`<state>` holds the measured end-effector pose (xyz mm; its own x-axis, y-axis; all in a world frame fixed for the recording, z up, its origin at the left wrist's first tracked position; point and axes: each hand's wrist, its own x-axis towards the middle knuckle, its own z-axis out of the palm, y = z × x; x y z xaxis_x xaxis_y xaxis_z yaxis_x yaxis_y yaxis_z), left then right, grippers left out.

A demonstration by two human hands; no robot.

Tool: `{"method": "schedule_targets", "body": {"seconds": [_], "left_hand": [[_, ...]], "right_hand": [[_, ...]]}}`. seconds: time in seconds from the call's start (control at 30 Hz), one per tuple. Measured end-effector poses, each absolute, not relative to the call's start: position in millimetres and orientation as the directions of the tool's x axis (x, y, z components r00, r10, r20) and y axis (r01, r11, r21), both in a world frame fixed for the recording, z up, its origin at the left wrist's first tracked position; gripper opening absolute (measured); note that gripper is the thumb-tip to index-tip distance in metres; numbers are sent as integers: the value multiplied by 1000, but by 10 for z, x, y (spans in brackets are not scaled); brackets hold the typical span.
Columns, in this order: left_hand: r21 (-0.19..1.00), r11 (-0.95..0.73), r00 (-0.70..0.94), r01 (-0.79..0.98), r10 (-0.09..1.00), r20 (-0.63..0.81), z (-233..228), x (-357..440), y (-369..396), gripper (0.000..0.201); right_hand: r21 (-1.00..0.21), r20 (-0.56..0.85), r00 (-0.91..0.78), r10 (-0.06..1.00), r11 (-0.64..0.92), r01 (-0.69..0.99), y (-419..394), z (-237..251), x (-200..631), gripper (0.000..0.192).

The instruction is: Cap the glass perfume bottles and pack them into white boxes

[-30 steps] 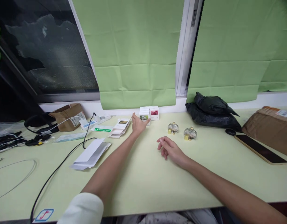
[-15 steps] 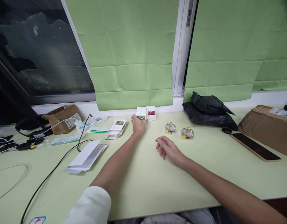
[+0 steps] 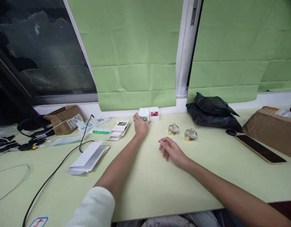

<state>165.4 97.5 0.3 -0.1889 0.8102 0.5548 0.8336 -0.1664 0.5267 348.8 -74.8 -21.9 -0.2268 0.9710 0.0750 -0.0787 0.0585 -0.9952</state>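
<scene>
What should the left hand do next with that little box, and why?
Probably close the fingers on the box and draw it nearer. The left hand already touches its front by the wall, beside a red-pictured box, while the right hand rests empty on the table.

A pale green table [image 3: 140,186] runs beneath a window with green blinds [image 3: 136,50]. At the right: a black plastic bag [image 3: 213,110], a brown padded parcel [image 3: 270,129], a dark phone [image 3: 259,148] lying flat, and a small black object [image 3: 230,132] just beside the phone. Two small glass bottles [image 3: 182,132] with gold caps stand near each other at centre. At the left: flattened white cartons [image 3: 88,157], a black cable [image 3: 62,167], an open cardboard box [image 3: 64,118] and black headphones [image 3: 29,126].
</scene>
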Motion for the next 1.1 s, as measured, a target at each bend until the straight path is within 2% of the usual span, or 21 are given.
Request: {"method": "schedule_targets", "body": {"seconds": [0.03, 0.1, 0.17, 0.23, 0.4, 0.53, 0.73, 1.03, 1.1], "left_hand": [[464, -201, -129, 863, 799, 587, 47, 1661, 960, 98], [229, -312, 108, 922, 776, 622, 186, 1696, 980, 88], [35, -424, 341, 905, 772, 536, 376, 1771, 1090, 79], [-33, -476, 442, 879, 785, 434, 578, 1881, 1288, 84], [-61, -469, 468, 881, 847, 252, 898, 2165, 1850, 107], [-81, -432, 440, 898, 881, 174, 916, 2298, 2014, 98], [-104, -499, 510, 860, 849, 137, 935, 2344, 1829, 89], [28, -587, 584, 809, 809, 59, 1472, 1895, 1080, 75], [101, -597, 598, 796, 801, 20, 1476, 1703, 816, 75]], "right_hand": [[-995, 74, -220, 973, 58, -77, -749, -217, 3485, 41], [-996, 73, -212, 975, 58, -74, -753, -213, 3481, 40], [-996, 75, -210, 975, 62, -65, -755, -208, 3484, 39], [-996, 81, -201, 976, 72, -50, -751, -200, 3499, 38], [-994, 106, -124, 987, 104, -25, -691, -170, 3599, 35], [-996, 87, -65, 994, 87, -4, -633, -151, 3673, 34], [-998, 48, -33, 998, 50, 47, -628, -147, 3685, 31], [-996, 29, -54, 998, 33, 81, -660, -175, 3682, 31], [-995, 24, -55, 998, 29, 98, -657, -195, 3693, 31]]}}
